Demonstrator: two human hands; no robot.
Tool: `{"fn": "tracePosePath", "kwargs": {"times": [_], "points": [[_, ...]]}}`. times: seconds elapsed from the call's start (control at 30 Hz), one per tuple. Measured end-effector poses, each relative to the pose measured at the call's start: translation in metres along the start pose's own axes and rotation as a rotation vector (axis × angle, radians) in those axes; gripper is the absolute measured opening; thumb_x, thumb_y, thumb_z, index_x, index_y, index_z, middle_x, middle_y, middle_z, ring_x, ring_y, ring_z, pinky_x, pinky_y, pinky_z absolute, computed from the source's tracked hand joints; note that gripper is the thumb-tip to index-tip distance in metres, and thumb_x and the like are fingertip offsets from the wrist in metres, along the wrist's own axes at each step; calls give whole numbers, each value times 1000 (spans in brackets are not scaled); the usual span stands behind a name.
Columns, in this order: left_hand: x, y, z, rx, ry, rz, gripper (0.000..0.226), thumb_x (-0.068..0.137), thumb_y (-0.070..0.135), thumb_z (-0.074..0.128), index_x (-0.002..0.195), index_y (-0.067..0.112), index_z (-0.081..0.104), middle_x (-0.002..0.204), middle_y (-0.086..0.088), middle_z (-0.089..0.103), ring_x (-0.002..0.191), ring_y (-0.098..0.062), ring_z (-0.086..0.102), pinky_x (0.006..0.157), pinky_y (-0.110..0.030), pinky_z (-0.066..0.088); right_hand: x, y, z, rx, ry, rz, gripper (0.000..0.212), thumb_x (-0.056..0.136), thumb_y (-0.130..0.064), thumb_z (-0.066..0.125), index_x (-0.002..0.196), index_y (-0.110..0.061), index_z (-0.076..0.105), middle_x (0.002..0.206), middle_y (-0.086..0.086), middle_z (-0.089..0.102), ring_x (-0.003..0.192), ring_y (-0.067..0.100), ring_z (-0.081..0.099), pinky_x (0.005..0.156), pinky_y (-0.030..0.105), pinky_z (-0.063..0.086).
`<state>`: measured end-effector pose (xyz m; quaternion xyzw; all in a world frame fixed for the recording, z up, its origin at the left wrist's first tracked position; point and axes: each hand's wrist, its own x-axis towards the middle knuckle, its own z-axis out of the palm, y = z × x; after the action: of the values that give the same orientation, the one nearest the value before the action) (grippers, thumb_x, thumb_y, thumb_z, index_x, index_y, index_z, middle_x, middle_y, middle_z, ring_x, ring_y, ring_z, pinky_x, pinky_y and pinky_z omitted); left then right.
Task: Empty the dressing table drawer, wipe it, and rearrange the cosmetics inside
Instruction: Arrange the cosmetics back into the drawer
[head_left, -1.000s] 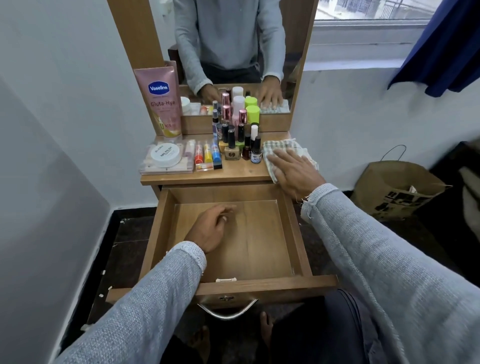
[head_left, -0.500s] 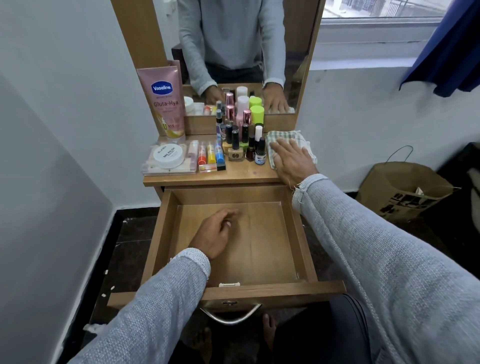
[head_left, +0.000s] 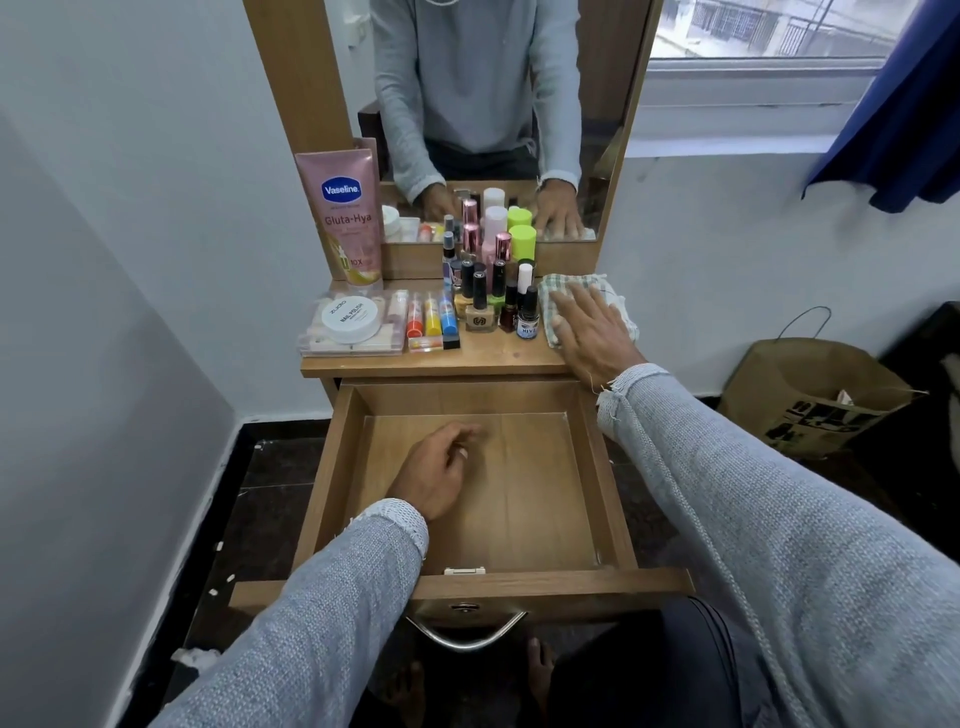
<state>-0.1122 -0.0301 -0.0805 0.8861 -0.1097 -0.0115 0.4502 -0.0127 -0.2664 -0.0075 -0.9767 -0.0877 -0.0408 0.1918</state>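
Observation:
The wooden drawer (head_left: 597, 467) is pulled out and holds no cosmetics. My left hand (head_left: 436, 473) hangs inside it over the left part of the bottom, fingers loosely curled and holding nothing. My right hand (head_left: 592, 332) lies flat with straight fingers on a checked cloth (head_left: 574, 286) at the right end of the dressing table top (head_left: 431, 364). On the top stand a pink Vaseline tube (head_left: 345, 218), a white nail polish jar (head_left: 349, 318) on a clear case, coloured lip balm sticks (head_left: 431, 322) and a cluster of nail polish bottles (head_left: 493, 291).
A mirror (head_left: 493, 104) rises behind the cosmetics. A white wall is close on the left, dark floor below it. A brown paper bag (head_left: 810, 395) stands on the floor to the right, under a window with a blue curtain (head_left: 904, 104).
My right hand has slid a little further back along the cloth on the table top. My left hand has stayed in the drawer.

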Motion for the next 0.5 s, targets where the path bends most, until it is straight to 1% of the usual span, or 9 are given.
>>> {"fn": "tracePosePath", "kwargs": {"times": [0.1,0.17,0.23,0.3,0.37,0.47,0.5], "points": [[-2,2,-4,-22,39,-11,38,90,-7,48,117,13,64,109,7,65,104,-8,61,97,-22,47,-8,0,0,70,115,-30,47,105,-32,26,151,-20,27,161,8,17,149,26,10,121,47,9],[-5,4,-9,-29,62,-26,36,91,-6,49,117,13,64,108,8,64,103,-6,61,94,-16,45,-18,0,0,55,157,-42,45,105,-31,28,148,-17,33,159,9,22,148,26,15,120,48,13],[-8,5,-15,-6,76,-36,34,93,-3,51,119,14,63,108,10,62,102,-4,58,90,-11,42,-27,2,0,3,125,-57,45,105,-31,29,146,-15,35,158,10,24,147,27,17,120,49,14],[-12,3,-19,2,85,-46,33,93,-2,51,119,14,63,108,11,61,102,-4,58,87,-8,40,-32,3,1,-46,38,-61,46,105,-34,28,147,-15,31,159,9,22,148,27,16,119,48,11],[-16,2,-21,8,91,-58,33,92,-2,52,119,14,63,108,11,61,102,-3,58,85,-3,39,-34,1,-2,-65,-2,-49,47,105,-35,26,148,-16,29,160,8,20,148,27,14,119,47,9],[-20,2,-21,-1,102,-61,33,91,-3,53,118,14,63,108,10,62,104,-8,60,86,-7,41,-34,-2,-4,-75,-18,-21,47,105,-36,26,148,-17,28,161,8,16,149,28,10,120,48,7],[-22,3,-22,2,106,-62,32,92,-2,53,118,14,63,108,10,62,103,-7,59,85,-6,40,-34,-4,-3,-70,-3,-11,48,104,-36,26,149,-18,27,161,8,14,149,28,9,120,49,6]]}}
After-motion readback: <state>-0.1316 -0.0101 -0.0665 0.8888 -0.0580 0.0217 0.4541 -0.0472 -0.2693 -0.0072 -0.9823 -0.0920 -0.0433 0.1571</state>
